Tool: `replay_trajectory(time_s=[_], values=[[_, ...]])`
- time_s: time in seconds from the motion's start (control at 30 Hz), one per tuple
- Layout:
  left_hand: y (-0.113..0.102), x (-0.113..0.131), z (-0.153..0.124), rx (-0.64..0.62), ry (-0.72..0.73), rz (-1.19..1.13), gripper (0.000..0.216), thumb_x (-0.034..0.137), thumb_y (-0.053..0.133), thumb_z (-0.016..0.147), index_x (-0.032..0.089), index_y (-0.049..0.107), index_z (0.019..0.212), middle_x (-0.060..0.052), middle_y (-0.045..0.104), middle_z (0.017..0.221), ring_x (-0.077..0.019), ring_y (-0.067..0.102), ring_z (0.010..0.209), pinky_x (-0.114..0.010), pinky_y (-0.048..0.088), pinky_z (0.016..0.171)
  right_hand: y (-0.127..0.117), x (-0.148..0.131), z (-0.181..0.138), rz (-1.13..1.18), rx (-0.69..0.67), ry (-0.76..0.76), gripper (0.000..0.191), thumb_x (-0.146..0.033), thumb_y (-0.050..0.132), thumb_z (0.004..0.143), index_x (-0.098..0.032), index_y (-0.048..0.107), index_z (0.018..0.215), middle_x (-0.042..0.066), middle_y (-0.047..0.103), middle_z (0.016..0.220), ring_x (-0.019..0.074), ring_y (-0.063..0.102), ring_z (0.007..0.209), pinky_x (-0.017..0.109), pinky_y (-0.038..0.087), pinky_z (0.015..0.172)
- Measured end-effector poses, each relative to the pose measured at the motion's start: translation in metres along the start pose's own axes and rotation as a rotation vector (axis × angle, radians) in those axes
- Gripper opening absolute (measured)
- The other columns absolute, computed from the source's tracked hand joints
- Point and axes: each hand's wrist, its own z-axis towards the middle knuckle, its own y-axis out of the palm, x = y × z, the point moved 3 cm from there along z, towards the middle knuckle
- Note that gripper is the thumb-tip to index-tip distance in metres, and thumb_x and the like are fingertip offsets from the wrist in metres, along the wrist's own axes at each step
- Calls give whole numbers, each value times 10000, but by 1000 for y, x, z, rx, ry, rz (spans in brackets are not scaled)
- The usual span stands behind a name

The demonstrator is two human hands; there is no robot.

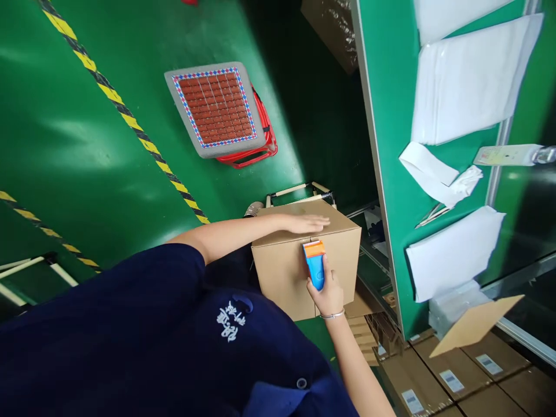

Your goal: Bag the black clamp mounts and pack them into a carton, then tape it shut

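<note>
A closed cardboard box point(282, 278) sits in front of me, with a seam between its top flaps. My left hand point(307, 223) lies flat along the box's far upper edge, fingers stretched out and together. In my right hand point(329, 292) is a blue and orange tape dispenser point(316, 269), gripped by its blue body. The dispenser's orange toothed end rests at or just over the box near the seam, a little below my left fingers; whether it touches the cardboard I cannot tell. A bracelet circles my right wrist.
A green worktable point(386, 191) on the right bears white sheets point(469, 87), a crumpled white strip point(430, 168) and a flat pack point(452, 249). Labelled cartons point(417, 370) stand lower right. A red stool point(256, 153) with a patterned cushion point(217, 107) stands ahead on the green floor.
</note>
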Motion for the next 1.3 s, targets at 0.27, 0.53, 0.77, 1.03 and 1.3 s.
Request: replay_trajectory(time_s=[0.27, 0.53, 0.77, 1.03, 1.3], values=[[23, 15, -22, -88, 50, 196, 638, 430, 387, 976, 173, 263, 1547, -37, 233, 1618, -182, 193, 1497, -249, 166, 1192, -7, -8, 10, 32, 28, -55, 845, -390, 600, 846, -227, 187, 1564, 72, 589, 903, 224, 616, 701, 296, 458, 594], [23, 26, -26, 25, -144, 461, 719, 516, 397, 943, 294, 118, 1567, -56, 218, 1624, -261, 198, 1498, -504, 114, 1198, 44, 54, -71, -47, 21, -24, 786, -393, 584, 861, -281, 228, 1552, 58, 590, 844, 199, 603, 594, 284, 434, 512], [83, 78, -20, 408, -197, 718, 698, 276, 408, 920, 167, 160, 1563, -103, 178, 1634, -248, 130, 1514, -502, -22, 1215, 59, 71, -96, 36, 11, -28, 757, -375, 573, 866, -268, 259, 1546, 96, 639, 916, 253, 662, 729, 332, 491, 611], [158, 58, -4, 588, -239, 856, 630, 295, 320, 955, 189, 195, 1563, -82, 139, 1644, -293, 40, 1520, -562, -111, 1192, 102, 94, -130, 83, -23, -26, 765, -375, 541, 884, -293, 190, 1559, 100, 619, 967, 227, 660, 734, 310, 495, 620], [187, 67, 4, 595, -267, 1048, 606, 221, 322, 949, 98, 252, 1538, -121, 207, 1625, -258, 139, 1507, -502, -1, 1223, 136, 118, -160, 102, -73, 1, 784, -382, 543, 889, -311, 147, 1562, 89, 589, 977, 213, 667, 739, 291, 496, 611]])
